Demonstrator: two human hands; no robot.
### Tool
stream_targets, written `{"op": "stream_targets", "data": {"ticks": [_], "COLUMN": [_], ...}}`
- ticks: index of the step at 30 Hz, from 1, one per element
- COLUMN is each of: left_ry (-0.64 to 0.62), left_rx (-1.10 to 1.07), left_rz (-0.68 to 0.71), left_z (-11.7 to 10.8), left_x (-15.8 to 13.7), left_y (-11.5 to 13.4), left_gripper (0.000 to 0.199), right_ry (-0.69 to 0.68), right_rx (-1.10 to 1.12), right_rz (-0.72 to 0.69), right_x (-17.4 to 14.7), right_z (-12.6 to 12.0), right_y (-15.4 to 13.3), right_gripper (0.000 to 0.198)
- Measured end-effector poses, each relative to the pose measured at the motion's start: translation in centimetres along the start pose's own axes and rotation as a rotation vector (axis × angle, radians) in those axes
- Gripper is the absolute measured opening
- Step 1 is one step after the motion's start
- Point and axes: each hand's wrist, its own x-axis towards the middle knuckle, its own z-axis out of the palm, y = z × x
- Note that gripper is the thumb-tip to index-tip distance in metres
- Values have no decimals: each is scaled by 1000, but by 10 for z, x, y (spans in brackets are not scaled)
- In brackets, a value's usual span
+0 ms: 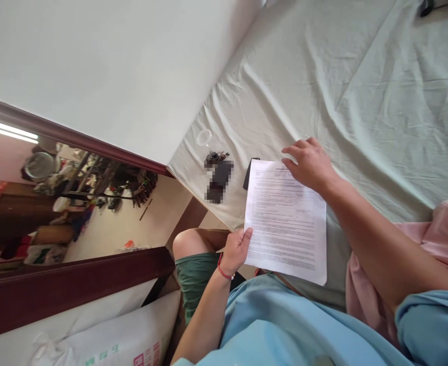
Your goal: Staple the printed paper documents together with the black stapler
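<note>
A printed sheet of paper [285, 223], perhaps several together, lies in front of me with dense lines of text facing up. My left hand [236, 249] grips its lower left edge, thumb on top and fingers underneath. Over the sheet's upper right corner is my right hand [308, 161], its fingers apart and slightly bent; it grips nothing that I can see. Partly covered by the sheet's upper left edge is a flat black object [249, 174] on the bed sheet. Whether the right hand touches the paper I cannot tell.
The pale green bed sheet [376, 91] spreads to the wall. To the left lie a blurred dark item [219, 180], a small dark bundle [218, 155] and a clear ring-shaped object [204, 136]. A pink cloth [447, 229] is at right, and a white sack [132, 335] at lower left.
</note>
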Motion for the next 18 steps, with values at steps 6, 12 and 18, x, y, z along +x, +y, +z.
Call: {"op": "stream_targets", "data": {"ticks": [6, 12, 18], "left_ry": [-86, -142, -193], "left_rx": [118, 110, -35], "left_rz": [64, 67, 7], "left_z": [2, 7, 8], "left_x": [-18, -21, -30], "left_y": [9, 7, -4], "left_gripper": [65, 64, 71], "right_ry": [-218, -364, -336], "right_rx": [241, 552, 583], "right_rz": [-59, 37, 29], "right_x": [-1, 0, -1], "right_z": [2, -19, -18], "right_y": [-8, 4, -3], "right_gripper": [46, 29, 24]}}
